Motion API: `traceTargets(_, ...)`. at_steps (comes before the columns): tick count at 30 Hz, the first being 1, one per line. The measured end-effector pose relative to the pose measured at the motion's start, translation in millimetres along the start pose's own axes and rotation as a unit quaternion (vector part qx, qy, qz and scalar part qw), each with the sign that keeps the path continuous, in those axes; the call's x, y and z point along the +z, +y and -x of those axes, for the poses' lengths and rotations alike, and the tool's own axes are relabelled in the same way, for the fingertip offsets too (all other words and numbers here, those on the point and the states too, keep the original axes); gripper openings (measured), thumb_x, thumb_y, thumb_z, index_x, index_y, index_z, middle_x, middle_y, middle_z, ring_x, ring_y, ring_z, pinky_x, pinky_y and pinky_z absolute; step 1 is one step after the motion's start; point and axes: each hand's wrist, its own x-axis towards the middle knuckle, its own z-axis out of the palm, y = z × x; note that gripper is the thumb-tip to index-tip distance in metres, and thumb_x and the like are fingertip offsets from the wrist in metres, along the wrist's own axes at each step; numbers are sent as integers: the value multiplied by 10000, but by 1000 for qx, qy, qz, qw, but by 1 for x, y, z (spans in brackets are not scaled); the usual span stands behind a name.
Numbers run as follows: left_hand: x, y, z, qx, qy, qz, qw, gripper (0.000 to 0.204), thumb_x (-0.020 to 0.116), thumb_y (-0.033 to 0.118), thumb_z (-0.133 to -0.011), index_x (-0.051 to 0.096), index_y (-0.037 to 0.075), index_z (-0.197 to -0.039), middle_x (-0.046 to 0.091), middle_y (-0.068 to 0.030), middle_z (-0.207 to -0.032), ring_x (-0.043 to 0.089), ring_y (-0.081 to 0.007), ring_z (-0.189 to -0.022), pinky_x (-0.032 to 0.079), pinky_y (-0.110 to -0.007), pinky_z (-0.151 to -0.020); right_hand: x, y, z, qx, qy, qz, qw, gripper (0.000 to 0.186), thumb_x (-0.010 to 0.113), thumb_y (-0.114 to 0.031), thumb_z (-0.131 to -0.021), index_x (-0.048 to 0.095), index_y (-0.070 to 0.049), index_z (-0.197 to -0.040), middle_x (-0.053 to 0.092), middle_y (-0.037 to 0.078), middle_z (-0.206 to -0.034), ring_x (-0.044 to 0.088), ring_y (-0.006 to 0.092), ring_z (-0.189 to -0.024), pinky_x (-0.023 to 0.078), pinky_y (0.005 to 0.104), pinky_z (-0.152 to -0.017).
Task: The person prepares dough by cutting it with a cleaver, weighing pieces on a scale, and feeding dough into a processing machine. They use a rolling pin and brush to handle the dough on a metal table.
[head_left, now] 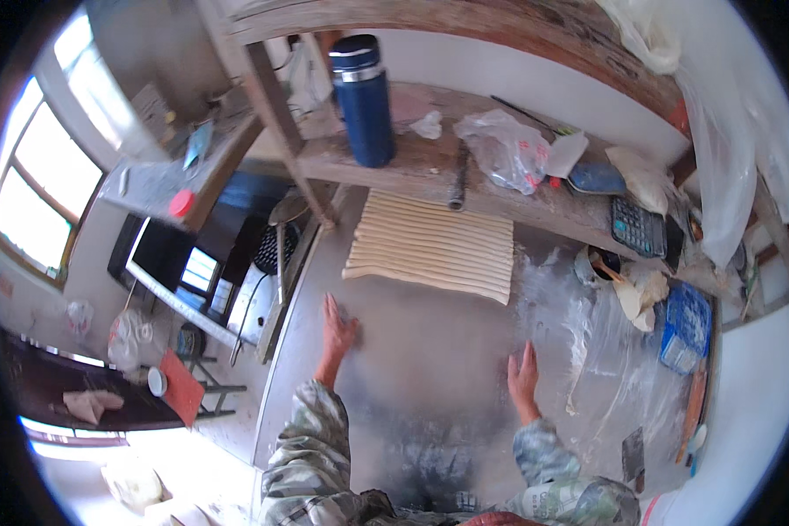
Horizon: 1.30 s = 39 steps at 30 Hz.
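Note:
Long pale dough strips (431, 245) lie side by side in a row at the far side of the metal worktop (412, 351). My left hand (337, 335) is on the left, nearer to me than the strips, fingers stretched out and nothing in it. Over the right part of the worktop is my right hand (523, 379), also empty, its fingers extended upward. Neither hand touches the dough. Whether the hands rest on the metal or hover above it I cannot tell. White flour (579, 337) is smeared to the right of my right hand.
A wooden shelf (430, 180) behind the dough holds a blue thermos (364, 105), plastic bags (504, 149) and a calculator (637, 230). At right are a container (594, 266), a blue package (685, 326) and a dark scraper (633, 456). A red stool (182, 386) stands at left.

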Motion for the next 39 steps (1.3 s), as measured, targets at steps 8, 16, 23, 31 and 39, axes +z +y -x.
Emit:
traceTargets(8,-36,61,274,-117,-23,107,987,847,578,58,-837,168,28,-1578,215,-242,-1618,205,-389,-1503,221,-419,-1221,-5,40,95,-128,-90,109,982,622,593,-173,-928,388,67,-1463,356,275,-1536,323,421,-1435,250,467,-1202)
traceTargets(16,-80,147,459,-137,134,77,978,855,539,-23,-742,252,19,-1547,381,-277,-1489,367,-430,-1392,324,-445,-1158,-25,79,57,-275,-106,233,927,505,562,-205,-941,520,116,-1329,478,327,-1398,462,445,-1301,348,464,-1125)
traceTargets(23,-63,155,710,-307,240,-28,920,718,557,40,-737,402,-27,-1436,550,-296,-1254,531,-476,-1156,453,-494,-1002,-46,-10,107,-202,-228,317,898,422,594,-201,-906,616,89,-1212,616,289,-1225,571,440,-1157,454,478,-1006)
traceTargets(31,-33,205,842,-457,315,28,831,684,558,85,-782,412,-3,-1445,566,-257,-1294,548,-422,-1194,455,-481,-1015,38,-114,271,-494,-354,113,786,434,615,-219,-922,610,73,-1243,600,268,-1283,555,409,-1211,432,455,-1049)
traceTargets(39,-17,223,920,-585,355,84,725,669,564,155,-782,433,17,-1423,589,-248,-1284,564,-420,-1184,465,-481,-1012,57,-184,399,-540,-462,59,701,397,632,-183,-903,630,29,-1239,633,216,-1248,603,365,-1147,471,421,-991)
